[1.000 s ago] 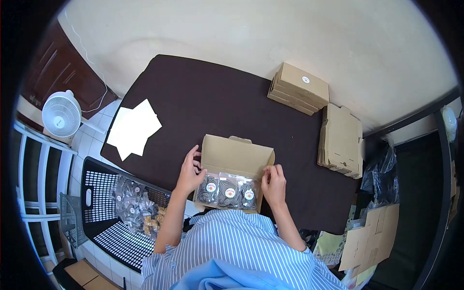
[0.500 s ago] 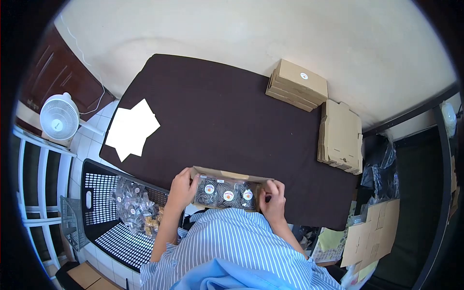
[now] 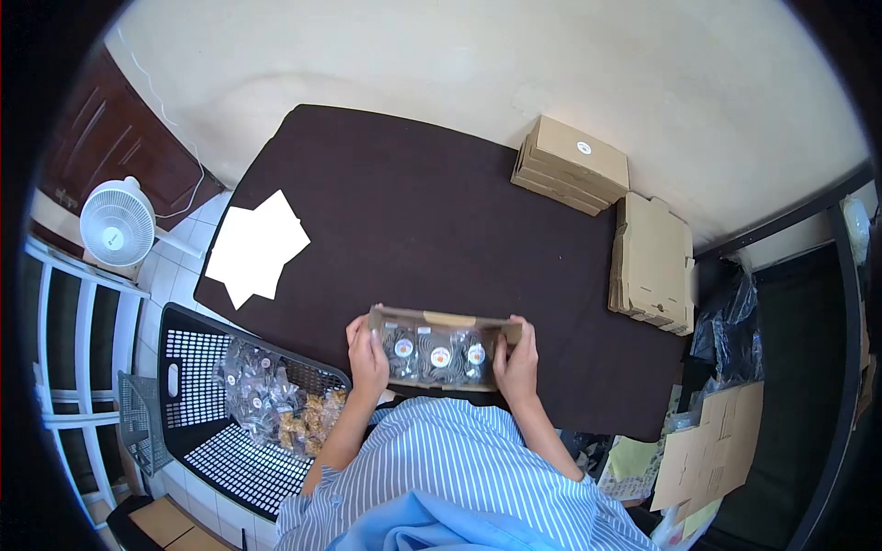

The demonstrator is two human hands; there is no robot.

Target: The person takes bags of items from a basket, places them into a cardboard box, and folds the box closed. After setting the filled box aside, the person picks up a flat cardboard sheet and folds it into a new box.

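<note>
At the table's near edge I hold a small cardboard box (image 3: 445,319) between both hands. Inside sit clear packs (image 3: 441,357) of dark spiral-patterned contents, bearing round white stickers; three stickers show. My left hand (image 3: 367,360) grips the box's left end, its thumb near the top rim. Around the right end, my right hand (image 3: 517,365) is closed with the thumb on the near side. The fingers under and behind the box are partly hidden.
A black basket (image 3: 176,439) holding several clear packs stands at my left. White sheets (image 3: 255,246) lie on the dark table's left. Closed boxes (image 3: 581,151) are stacked at the back right, beside flat cardboard boxes (image 3: 650,257). A white fan (image 3: 118,223) stands beyond the left edge.
Both hands have lifted or shifted the box slightly away from my body and to the right. The right fingers have moved from the upper right corner to wrap the right end.
</note>
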